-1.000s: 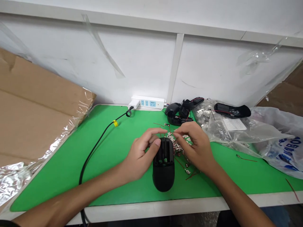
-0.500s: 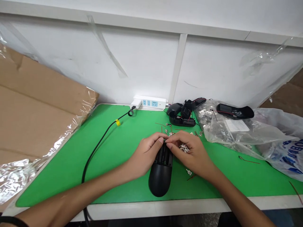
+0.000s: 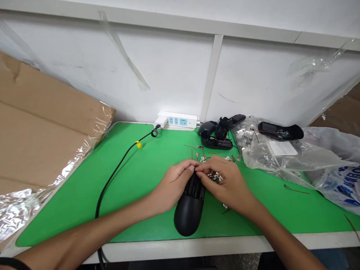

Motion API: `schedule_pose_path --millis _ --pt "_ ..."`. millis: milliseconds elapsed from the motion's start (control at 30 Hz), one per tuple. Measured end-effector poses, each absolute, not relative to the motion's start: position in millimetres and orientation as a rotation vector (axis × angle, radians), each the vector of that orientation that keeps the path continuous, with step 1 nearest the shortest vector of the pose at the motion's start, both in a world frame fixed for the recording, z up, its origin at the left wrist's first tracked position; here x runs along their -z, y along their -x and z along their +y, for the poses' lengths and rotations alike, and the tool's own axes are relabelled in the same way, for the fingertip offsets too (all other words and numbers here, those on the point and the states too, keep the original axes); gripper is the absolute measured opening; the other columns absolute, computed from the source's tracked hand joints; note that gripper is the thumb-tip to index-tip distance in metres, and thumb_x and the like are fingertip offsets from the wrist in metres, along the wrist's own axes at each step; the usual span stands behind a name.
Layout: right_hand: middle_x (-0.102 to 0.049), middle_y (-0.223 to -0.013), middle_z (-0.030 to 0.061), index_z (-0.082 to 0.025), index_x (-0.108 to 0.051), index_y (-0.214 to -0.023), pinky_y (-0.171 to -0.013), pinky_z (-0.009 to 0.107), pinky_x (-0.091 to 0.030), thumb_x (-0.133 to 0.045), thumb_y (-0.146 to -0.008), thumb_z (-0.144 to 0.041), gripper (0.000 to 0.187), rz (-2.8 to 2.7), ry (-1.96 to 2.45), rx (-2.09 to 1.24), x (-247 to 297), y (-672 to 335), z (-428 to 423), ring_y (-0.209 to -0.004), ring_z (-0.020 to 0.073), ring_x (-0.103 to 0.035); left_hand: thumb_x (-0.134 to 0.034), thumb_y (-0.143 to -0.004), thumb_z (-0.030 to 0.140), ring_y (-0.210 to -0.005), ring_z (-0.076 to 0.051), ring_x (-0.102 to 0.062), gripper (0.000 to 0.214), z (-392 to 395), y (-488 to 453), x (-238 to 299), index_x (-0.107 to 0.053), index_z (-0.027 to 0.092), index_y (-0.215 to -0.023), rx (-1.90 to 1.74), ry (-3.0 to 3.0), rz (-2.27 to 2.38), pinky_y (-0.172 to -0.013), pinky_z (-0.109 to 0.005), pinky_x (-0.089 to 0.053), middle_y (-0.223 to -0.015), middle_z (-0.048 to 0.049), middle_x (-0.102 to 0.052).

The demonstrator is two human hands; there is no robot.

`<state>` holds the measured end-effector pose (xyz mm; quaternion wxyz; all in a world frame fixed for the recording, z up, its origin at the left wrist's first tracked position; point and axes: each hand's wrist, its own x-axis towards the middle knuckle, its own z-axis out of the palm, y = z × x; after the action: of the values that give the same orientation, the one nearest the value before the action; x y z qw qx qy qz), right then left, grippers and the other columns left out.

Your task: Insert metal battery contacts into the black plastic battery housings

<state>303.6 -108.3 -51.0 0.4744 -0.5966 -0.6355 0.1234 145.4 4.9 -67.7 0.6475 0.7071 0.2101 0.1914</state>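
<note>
A black plastic housing (image 3: 188, 215) with a rounded end and an open, slotted battery compartment (image 3: 194, 187) lies over the green mat in front of me. My left hand (image 3: 177, 183) is closed around its far left side, thumb near the compartment's far end. At that same end my right hand (image 3: 223, 180) pinches with thumb and forefinger; the piece between the fingertips is too small and covered to make out. Small metal contact pieces (image 3: 216, 177) lie in a heap partly behind my right hand. The housing's far end is hidden by my fingers.
A white power strip (image 3: 182, 120) with a plugged-in black cable (image 3: 112, 168) stands by the wall. Several black housings (image 3: 215, 142) and clear plastic bags (image 3: 261, 153) lie at the back right. Cardboard (image 3: 50, 123) leans at left. Loose red wires (image 3: 298, 191) are scattered about.
The near, rounded end of the housing has shifted slightly left and towards me. My right fingertips have moved a little at the compartment's far end; both hands stay on it.
</note>
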Motion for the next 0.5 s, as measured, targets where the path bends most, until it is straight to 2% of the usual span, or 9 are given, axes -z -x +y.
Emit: schedule_pose_path --millis 200,500 --pt "-0.068 -0.083 0.0006 -0.024 -0.074 -0.098 -0.070 0.031 -0.050 -0.065 -0.093 -0.012 0.015 -1.535 1.487 -0.329 50.3 -305.4 -108.8 -0.077 0.0168 -0.064 -0.050 -0.105 0.043 -0.104 -0.024 -0.064 0.036 4.9 -145.8 66.4 -0.072 0.019 -0.119 -0.435 -1.624 0.466 -0.092 -0.032 -0.047 -0.111 -0.0065 -0.074" --pt "-0.069 -0.089 0.0016 -0.025 -0.071 -0.101 -0.074 0.033 -0.051 -0.064 -0.094 -0.012 0.017 -1.562 1.532 -0.278 53.2 -304.9 -108.5 -0.082 0.0182 -0.064 -0.047 -0.106 0.040 -0.105 -0.024 -0.061 0.033 4.5 -143.5 65.8 -0.071 0.019 -0.114 -0.441 -1.700 0.430 -0.094 -0.033 -0.045 -0.108 -0.0057 -0.071"
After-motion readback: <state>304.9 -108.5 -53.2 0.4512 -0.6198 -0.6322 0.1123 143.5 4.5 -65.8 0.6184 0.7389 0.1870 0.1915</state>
